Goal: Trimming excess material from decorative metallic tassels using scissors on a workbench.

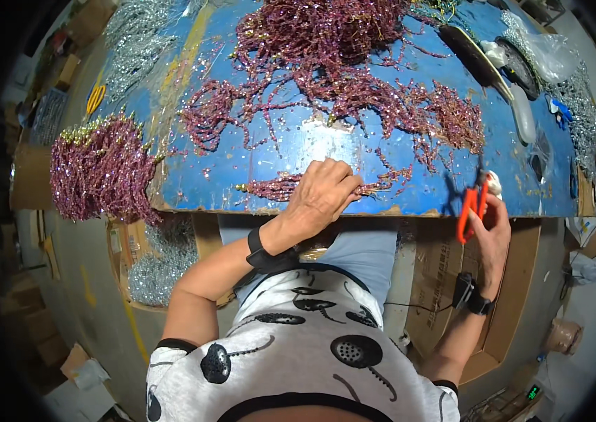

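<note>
My left hand (322, 190) is closed over a small bundle of pink glittery strands (270, 188) near the table's front edge. Yellowish tips stick out of the bundle to the left, and thin stem ends (382, 186) fan out to the right of my fingers. At the right, my right hand (492, 228) is closed on scissors (471, 214) with orange-red handles, their dark blades pointing away from me. Something white (493, 184) shows at my fingertips beside the scissors. Loose pink strands (382, 105) lie spread beyond both hands.
A large pink heap (322, 32) covers the blue table's (410, 200) far middle. Finished-looking pink bunches (104, 169) hang over its left edge, near yellow-handled scissors (96, 99). Silver strands (136, 49) lie far left. A brush (470, 56) rests far right; cardboard boxes (438, 288) stand below.
</note>
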`<state>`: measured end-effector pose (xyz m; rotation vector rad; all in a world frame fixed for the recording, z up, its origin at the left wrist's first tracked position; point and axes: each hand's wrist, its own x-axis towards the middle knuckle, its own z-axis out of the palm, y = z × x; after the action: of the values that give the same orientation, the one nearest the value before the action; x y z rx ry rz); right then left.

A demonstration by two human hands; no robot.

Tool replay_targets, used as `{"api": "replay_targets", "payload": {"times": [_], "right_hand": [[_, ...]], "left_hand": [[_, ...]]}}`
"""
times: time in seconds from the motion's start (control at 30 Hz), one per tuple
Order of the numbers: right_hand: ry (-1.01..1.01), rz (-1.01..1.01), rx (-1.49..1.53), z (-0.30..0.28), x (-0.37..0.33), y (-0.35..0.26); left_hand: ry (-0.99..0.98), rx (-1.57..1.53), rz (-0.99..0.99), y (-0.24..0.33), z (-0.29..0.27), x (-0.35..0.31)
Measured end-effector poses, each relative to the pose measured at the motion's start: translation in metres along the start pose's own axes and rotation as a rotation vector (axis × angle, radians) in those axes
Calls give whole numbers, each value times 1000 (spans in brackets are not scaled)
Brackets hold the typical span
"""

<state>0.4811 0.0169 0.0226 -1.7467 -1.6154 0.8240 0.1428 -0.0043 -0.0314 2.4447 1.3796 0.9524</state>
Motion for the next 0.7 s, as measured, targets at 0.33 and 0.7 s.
{"api": "replay_targets", "payload": {"times": [0.33,0.7], "right_hand": [[-779,75,823,81,-98,-2],[-640,-136,82,104,-103,-43]], "left_hand": [[-94,-338,-154,-6,-18,5],[-450,-942,-543,-12,-41,8]]}}
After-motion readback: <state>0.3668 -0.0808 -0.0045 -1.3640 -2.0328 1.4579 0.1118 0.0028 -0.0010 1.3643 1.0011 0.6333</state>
